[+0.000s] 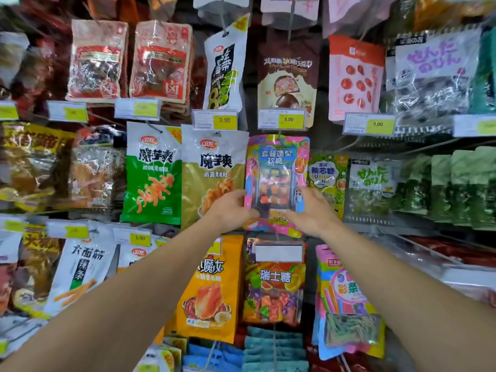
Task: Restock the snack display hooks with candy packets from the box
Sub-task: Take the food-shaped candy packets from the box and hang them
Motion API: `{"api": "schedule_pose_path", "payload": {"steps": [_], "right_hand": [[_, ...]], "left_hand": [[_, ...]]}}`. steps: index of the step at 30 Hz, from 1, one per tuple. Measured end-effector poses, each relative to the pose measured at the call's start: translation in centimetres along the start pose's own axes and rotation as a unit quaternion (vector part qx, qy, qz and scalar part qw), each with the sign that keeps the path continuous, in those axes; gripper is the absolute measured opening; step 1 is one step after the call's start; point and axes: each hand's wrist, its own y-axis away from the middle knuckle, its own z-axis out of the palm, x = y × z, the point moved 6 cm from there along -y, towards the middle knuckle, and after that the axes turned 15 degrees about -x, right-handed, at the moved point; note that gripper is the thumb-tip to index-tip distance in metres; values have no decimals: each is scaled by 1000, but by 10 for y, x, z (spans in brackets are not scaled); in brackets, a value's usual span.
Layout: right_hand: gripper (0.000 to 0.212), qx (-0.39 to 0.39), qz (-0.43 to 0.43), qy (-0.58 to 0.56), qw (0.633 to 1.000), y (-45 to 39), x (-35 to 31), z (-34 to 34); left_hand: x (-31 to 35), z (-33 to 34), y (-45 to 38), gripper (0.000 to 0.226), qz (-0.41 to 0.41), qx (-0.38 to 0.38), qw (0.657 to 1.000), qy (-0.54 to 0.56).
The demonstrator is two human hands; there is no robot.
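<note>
Candy packet (276, 181), pink and blue with a clear window, held against the display wall between both hands, its top edge just under a yellow price tag (281, 118) marked 5.00. Left hand (232, 210) on the packet's lower left edge, thumb across the front corner, fingers curled behind: a firm pinch on the packet. Right hand (312, 210) on the lower right edge, fingers fairly straight and spread along the side, thumb low across the front; pressing rather than wrapping, as far as can be told. Whether the packet's hole is already on a hook: cannot tell, top hidden behind the tag. Just left, touching or nearly so, a gold-and-white snack bag (212, 173), then a green-and-white bag (151, 178) beside that. Just right, a small green sweet packet (327, 175), partly behind the right hand. Directly below, a fruit-sweet packet (273, 285) with a blank white label on its top. Above, a brown chocolate pouch (287, 73) hanging on its own hook. Box not in sight.
</note>
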Motion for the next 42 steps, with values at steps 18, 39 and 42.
{"api": "schedule_pose_path", "payload": {"steps": [18, 39, 42], "right_hand": [[64, -82, 47, 39, 995, 184, -66, 186], [42, -481, 245, -76, 838, 441, 57, 597], [38, -519, 270, -85, 807, 481, 90, 655]], "left_hand": [[-136, 77, 187, 50, 18, -92, 992, 85], [-416, 347, 463, 43, -352, -322, 861, 178], [-447, 395, 499, 42, -404, -328, 835, 179]]}}
